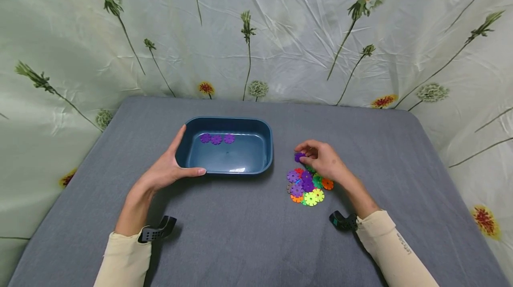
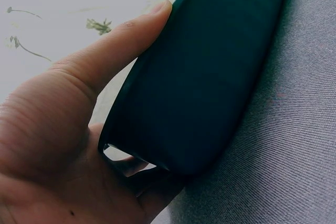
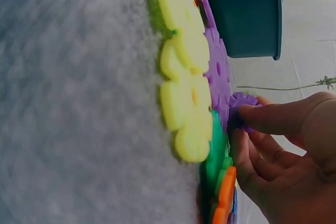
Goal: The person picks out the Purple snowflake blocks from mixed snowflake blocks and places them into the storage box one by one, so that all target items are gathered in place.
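Observation:
A dark blue plastic bin (image 1: pixel 224 170) sits left of the middle of the table, with three purple notched flower discs (image 1: pixel 216 139) lying inside along its far side. My left hand (image 1: pixel 166 169) holds the bin's near left corner, thumb along the front rim and fingers on the left side; in the left wrist view, part of the fingers is hidden behind the bin (image 2: pixel 194 77). Over the far edge of a mixed-colour disc pile (image 1: pixel 307 181), my right hand (image 1: pixel 325 161) pinches a purple flower disc (image 1: pixel 299 157) between thumb and fingers. The right wrist view shows this purple disc (image 3: pixel 241 109) at the fingertips.
Yellow discs (image 3: pixel 184 77) form the pile's near side, with green and orange discs (image 1: pixel 327 183) at its right. A grey cloth (image 1: pixel 248 242) covers the table. Behind it hangs a pale curtain (image 1: pixel 280 55) with dandelion prints. Each wrist wears a black strap (image 1: pixel 158 230).

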Available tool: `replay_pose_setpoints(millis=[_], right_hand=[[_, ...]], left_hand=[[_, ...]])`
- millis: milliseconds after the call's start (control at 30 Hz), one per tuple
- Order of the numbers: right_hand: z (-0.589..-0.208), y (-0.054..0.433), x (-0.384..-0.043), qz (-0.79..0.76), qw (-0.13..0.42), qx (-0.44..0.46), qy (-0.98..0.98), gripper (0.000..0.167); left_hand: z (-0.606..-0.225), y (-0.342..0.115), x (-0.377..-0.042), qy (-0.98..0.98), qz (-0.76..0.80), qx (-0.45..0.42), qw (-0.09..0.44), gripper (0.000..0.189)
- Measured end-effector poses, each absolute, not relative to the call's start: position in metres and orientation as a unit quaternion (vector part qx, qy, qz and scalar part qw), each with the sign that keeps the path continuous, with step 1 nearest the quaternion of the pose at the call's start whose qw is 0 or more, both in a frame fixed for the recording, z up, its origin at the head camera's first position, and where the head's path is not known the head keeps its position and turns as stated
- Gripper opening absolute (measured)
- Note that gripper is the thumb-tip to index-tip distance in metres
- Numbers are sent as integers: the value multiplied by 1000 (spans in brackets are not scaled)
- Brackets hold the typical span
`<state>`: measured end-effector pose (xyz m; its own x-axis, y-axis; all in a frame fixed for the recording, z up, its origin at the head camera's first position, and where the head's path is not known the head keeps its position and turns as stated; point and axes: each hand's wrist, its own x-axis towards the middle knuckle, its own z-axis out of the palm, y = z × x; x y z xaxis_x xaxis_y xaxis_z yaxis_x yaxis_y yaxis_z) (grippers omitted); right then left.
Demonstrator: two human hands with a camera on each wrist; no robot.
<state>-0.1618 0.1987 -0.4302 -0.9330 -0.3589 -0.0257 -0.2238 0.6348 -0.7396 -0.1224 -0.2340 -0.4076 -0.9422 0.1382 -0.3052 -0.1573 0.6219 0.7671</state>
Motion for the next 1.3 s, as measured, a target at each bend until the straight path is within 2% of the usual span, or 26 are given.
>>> replay_pose_setpoints(millis=[400,800,1067,1300], right_hand=[[-426,185,-168,-422,47,-151,893,25],[-428,175,-168,-461,11,-146,875,16],[-425,163,-170,-503,13,-137,853,14],[-418,153,-170,-479,-9,-142,866,13]], left_hand=[[-407,-235,-124,882,439,-6,169,137],[-408,-235,-122,885,435,4,164,137],[-409,-235,-122,884,438,1,165,138],[-408,-235,-122,882,440,-1,167,138]])
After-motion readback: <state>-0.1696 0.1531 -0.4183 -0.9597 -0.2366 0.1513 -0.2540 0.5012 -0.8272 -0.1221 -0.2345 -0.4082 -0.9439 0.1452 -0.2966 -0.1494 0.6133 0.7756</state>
